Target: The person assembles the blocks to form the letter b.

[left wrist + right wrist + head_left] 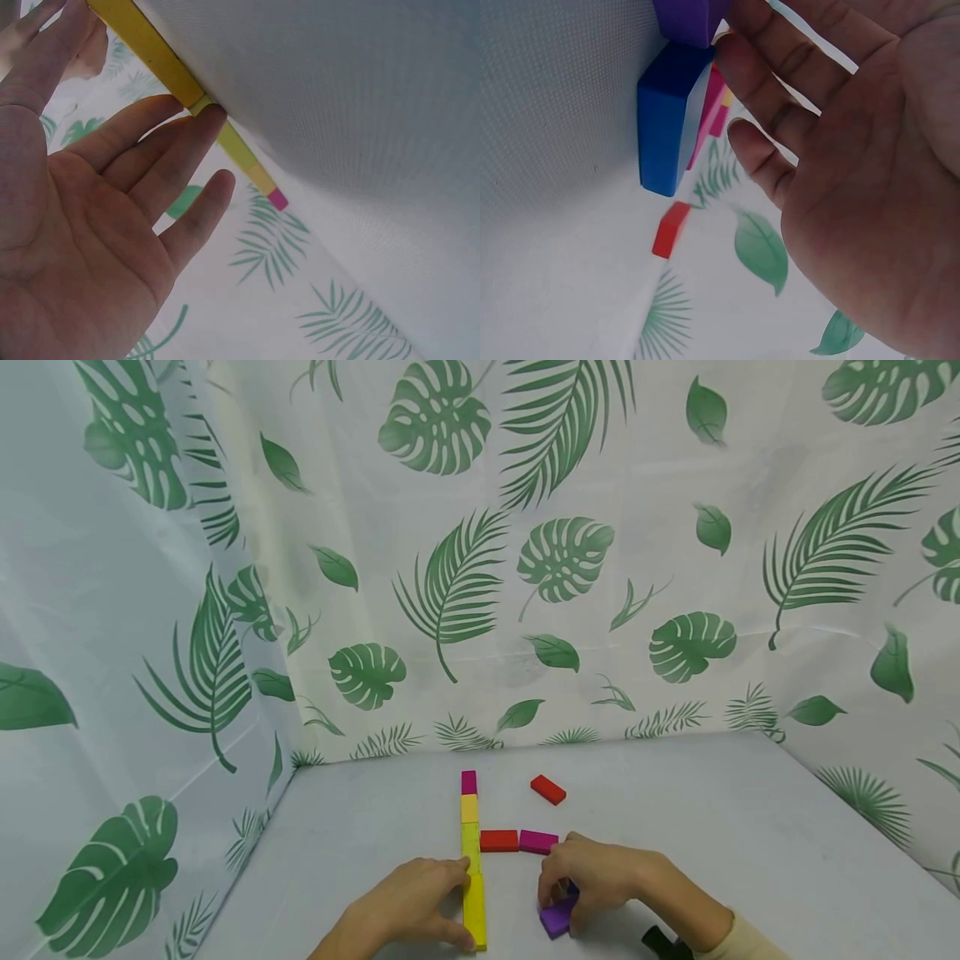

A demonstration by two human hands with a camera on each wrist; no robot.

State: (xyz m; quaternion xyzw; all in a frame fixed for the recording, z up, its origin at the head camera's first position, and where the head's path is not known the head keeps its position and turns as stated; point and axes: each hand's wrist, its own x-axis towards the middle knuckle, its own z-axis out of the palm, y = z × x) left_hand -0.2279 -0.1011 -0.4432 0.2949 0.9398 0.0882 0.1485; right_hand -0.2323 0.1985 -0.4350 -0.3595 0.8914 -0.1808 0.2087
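A straight row of blocks runs away from me: a yellow block (475, 920), a lime-yellow block (471, 845), an orange-yellow block (469, 810) and a magenta block (468, 782). My left hand (411, 900) touches the row's left side with fingertips, its thumb by the near end. A red block (499, 841) and a second magenta block (537, 841) branch rightward from the row. My right hand (600, 877) pinches a purple block (555, 920) between thumb and finger, on the tabletop. Against the purple one stands a blue block (667, 112), mostly hidden in the head view.
A loose red block (548, 790) lies slantwise farther back on the pale tabletop (712, 810). White cloth with green leaf prints (600, 693) closes off the back and both sides. Beside my right wrist is a black object (660, 942), cut off by the frame.
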